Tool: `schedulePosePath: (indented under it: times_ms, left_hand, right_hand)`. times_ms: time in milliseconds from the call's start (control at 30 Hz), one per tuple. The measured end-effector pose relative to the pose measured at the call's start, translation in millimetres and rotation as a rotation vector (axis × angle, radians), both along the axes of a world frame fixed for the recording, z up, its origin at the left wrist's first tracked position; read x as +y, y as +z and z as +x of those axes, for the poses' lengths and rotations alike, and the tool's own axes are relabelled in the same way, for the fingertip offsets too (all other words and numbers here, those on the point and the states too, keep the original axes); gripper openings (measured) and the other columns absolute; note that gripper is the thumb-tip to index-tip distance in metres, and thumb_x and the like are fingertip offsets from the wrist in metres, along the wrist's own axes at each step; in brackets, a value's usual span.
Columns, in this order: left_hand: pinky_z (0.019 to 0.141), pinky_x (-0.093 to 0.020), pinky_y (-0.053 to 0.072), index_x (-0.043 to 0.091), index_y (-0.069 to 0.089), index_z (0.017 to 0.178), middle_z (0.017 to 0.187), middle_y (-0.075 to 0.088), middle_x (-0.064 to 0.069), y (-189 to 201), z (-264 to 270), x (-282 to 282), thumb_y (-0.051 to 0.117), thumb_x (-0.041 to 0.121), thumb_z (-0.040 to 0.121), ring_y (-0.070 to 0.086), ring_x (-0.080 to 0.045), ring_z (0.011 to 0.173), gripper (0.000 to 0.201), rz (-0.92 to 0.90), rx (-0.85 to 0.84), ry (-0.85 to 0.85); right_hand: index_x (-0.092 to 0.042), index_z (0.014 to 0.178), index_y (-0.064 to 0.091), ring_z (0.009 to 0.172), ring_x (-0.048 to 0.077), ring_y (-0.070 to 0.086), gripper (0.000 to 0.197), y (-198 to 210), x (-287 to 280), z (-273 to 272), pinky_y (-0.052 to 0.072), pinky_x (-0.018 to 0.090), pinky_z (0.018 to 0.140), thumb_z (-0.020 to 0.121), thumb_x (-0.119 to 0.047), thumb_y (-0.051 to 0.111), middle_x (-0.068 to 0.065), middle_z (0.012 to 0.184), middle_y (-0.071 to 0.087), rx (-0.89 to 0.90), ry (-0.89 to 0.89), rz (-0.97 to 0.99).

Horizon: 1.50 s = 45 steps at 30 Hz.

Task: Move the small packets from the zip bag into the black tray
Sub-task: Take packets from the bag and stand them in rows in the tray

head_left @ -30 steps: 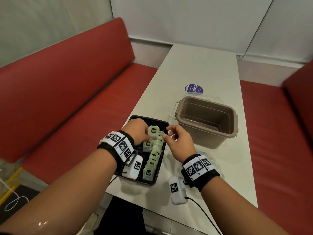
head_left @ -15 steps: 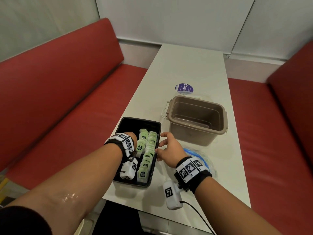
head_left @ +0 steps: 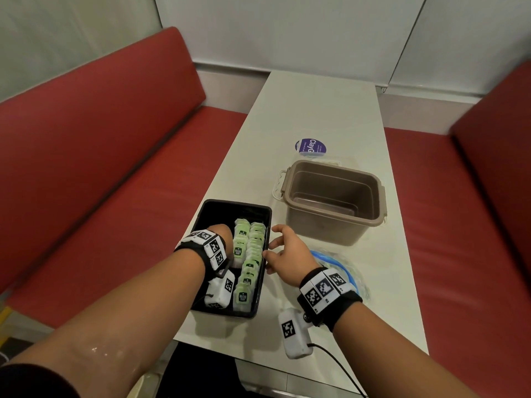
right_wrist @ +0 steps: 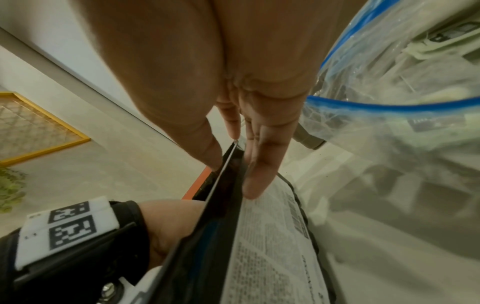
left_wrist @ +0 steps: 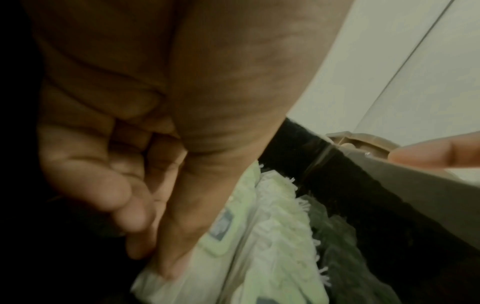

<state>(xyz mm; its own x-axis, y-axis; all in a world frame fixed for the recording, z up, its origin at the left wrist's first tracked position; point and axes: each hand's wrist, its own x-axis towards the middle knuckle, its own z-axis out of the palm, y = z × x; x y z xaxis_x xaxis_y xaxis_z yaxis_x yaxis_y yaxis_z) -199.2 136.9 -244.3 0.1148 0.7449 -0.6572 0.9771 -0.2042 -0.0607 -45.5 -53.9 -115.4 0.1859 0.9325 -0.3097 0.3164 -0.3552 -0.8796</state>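
Note:
The black tray (head_left: 235,203) stands at the table's near left and holds two rows of upright pale green packets (head_left: 249,255). My left hand (head_left: 221,234) is down inside the tray at the left of the rows. In the left wrist view its fingers (left_wrist: 116,197) curl loosely and its thumb lies against a packet (left_wrist: 275,222). My right hand (head_left: 283,248) is open at the tray's right wall (right_wrist: 202,236), with straight fingers (right_wrist: 259,174) outside and the thumb at the rim. The clear zip bag (head_left: 349,270) with a blue seal lies behind that wrist, and more packets (right_wrist: 428,49) show through it.
A brown plastic tub (head_left: 333,202) stands empty just beyond the tray and bag. A purple round label (head_left: 310,146) lies further back on the white table (head_left: 316,110). Red bench seats (head_left: 115,182) run along both sides. The table's near edge is close to my wrists.
A second ago both hands held a packet above the tray. The left hand has since gone down into the tray beside the rows, and the right hand has moved to the tray's right wall.

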Motion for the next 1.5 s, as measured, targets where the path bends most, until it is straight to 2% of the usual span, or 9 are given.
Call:
schedulePosePath:
  times_ms: [167, 300, 400, 633, 900, 1033, 1200, 1367, 1500]
  left_hand:
    - [0.063, -0.029, 0.053, 0.01, 0.064, 0.073, 0.075, 0.067, -0.006, 157.8, 18.5, -69.3, 0.082, 0.034, 0.074, 0.063, -0.022, 0.068, 0.03, 0.151, -0.112, -0.08]
    - [0.084, -0.031, 0.053, 0.014, 0.072, 0.1, 0.096, 0.069, -0.001, 195.8, 39.2, -88.7, 0.074, 0.032, 0.084, 0.065, -0.021, 0.092, 0.024, 0.282, -0.416, -0.095]
    - [0.082, -0.023, 0.048, 0.017, 0.073, 0.101, 0.083, 0.062, 0.01, 211.1, 64.2, -118.3, 0.074, 0.026, 0.086, 0.061, -0.012, 0.086, 0.018, 0.214, -0.659, -0.166]
    - [0.085, -0.035, 0.051, 0.012, 0.06, 0.116, 0.115, 0.065, -0.009, 152.1, 121.8, -167.1, 0.071, 0.037, 0.083, 0.063, -0.028, 0.106, 0.043, 0.207, -0.371, -0.298]
    - [0.076, -0.035, 0.048, 0.021, 0.042, 0.123, 0.108, 0.06, -0.011, 114.2, 144.2, -186.0, 0.064, 0.02, 0.083, 0.061, -0.032, 0.096, 0.046, 0.128, -0.566, -0.19]
    - [0.066, -0.031, 0.045, 0.029, 0.052, 0.116, 0.094, 0.062, -0.004, 110.4, 153.7, -189.6, 0.055, -0.001, 0.08, 0.059, -0.025, 0.08, 0.047, 0.136, -0.652, -0.252]
    - [0.079, -0.032, 0.057, 0.026, 0.071, 0.094, 0.098, 0.07, -0.003, 95.7, 166.4, -190.5, 0.049, -0.007, 0.082, 0.067, -0.02, 0.088, 0.042, 0.082, -0.814, -0.188]
    - [0.087, -0.029, 0.054, 0.027, 0.07, 0.116, 0.115, 0.069, -0.002, 89.6, 173.1, -186.8, 0.051, 0.01, 0.096, 0.067, -0.02, 0.096, 0.032, -0.025, -0.856, -0.123]
    - [0.084, -0.022, 0.044, 0.025, 0.058, 0.132, 0.124, 0.062, -0.004, 86.7, 173.1, -177.6, 0.045, 0.016, 0.1, 0.063, -0.021, 0.101, 0.036, -0.148, -0.73, -0.123]
  right_hand:
    - [-0.019, 0.129, 0.049, 0.066, 0.02, 0.07, 0.036, 11.8, -12.3, 21.1, 0.062, 0.043, 0.07, 0.095, -0.009, 0.055, 0.001, 0.102, 0.061, 0.006, -0.062, 0.073]
    - [-0.024, 0.102, 0.061, 0.063, 0.012, 0.063, 0.017, 23.3, -34.7, 52.1, 0.057, 0.026, 0.062, 0.092, -0.011, 0.059, -0.003, 0.088, 0.066, -0.165, -0.141, 0.175]
    - [-0.026, 0.093, 0.064, 0.067, 0.008, 0.057, 0.013, 24.0, -55.0, 74.4, 0.046, 0.021, 0.066, 0.087, -0.014, 0.064, -0.009, 0.083, 0.062, -0.394, -0.201, 0.202]
    - [-0.025, 0.096, 0.074, 0.124, 0.024, 0.051, 0.014, -8.9, -81.1, 97.6, 0.04, 0.028, 0.103, 0.084, -0.02, 0.07, 0.005, 0.131, 0.057, -0.583, -0.075, -0.03]
    - [-0.022, 0.093, 0.07, 0.087, 0.019, 0.064, 0.028, -26.2, -97.9, 106.1, 0.049, 0.024, 0.078, 0.085, 0.0, 0.056, 0.001, 0.095, 0.07, -0.392, -0.2, -0.057]
    - [-0.021, 0.097, 0.069, 0.102, 0.022, 0.058, 0.046, -33.5, -108.9, 114.7, 0.052, 0.03, 0.088, 0.081, 0.014, 0.044, 0.004, 0.112, 0.054, -0.404, -0.203, -0.087]
    - [-0.02, 0.118, 0.064, 0.105, 0.023, 0.063, 0.042, -42.1, -114.8, 124.8, 0.05, 0.027, 0.086, 0.085, 0.0, 0.05, 0.004, 0.123, 0.062, -0.358, -0.195, -0.139]
    - [-0.019, 0.128, 0.059, 0.116, 0.021, 0.059, 0.053, -52.4, -117.1, 139.8, 0.049, 0.028, 0.097, 0.083, 0.008, 0.048, 0.004, 0.13, 0.059, -0.309, -0.226, -0.126]
    - [-0.019, 0.104, 0.069, 0.083, 0.015, 0.062, 0.042, -62.3, -121.3, 157.5, 0.049, 0.011, 0.066, 0.082, 0.012, 0.05, 0.006, 0.113, 0.066, -0.173, -0.36, -0.092]
